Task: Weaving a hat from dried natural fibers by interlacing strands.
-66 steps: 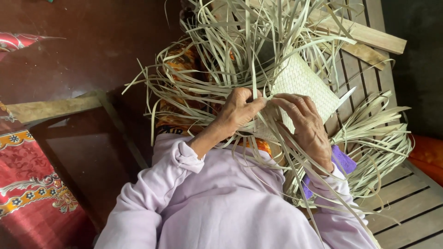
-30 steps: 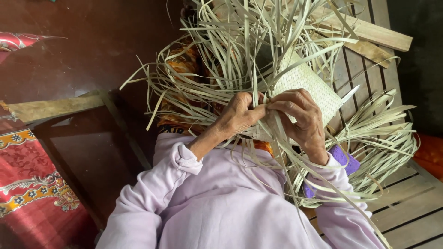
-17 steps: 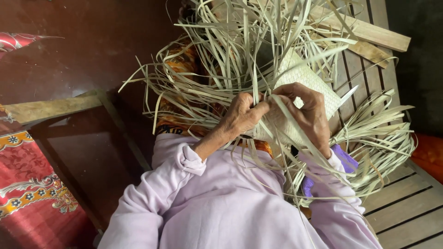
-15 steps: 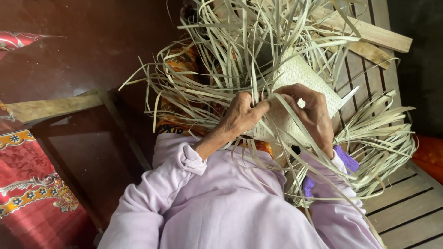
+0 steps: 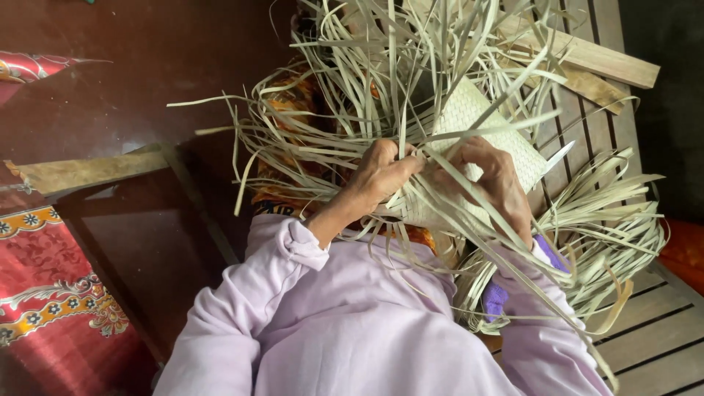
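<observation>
A pale woven leaf mat (image 5: 469, 117) lies on my lap, with many loose dried leaf strips (image 5: 345, 95) fanning out from its edges. My left hand (image 5: 381, 172) pinches strips at the mat's left edge, thumb and fingers closed on them. My right hand (image 5: 491, 180) rests on the woven part, fingers curled over strips that cross it. The fingertips of both hands meet at the weaving edge. Both arms wear lilac sleeves (image 5: 293, 293).
A bundle of looped leaf strips (image 5: 609, 235) lies to the right on a wooden slatted bench (image 5: 660, 345). Wooden planks (image 5: 601, 62) lie across the bench at the top. A dark wooden table frame (image 5: 110, 169) and red patterned cloth (image 5: 51, 293) are at the left.
My hands have shifted slightly along the mat's edge, working the strips; the right hand has slid up over the woven part. The mat stays on my lap.
</observation>
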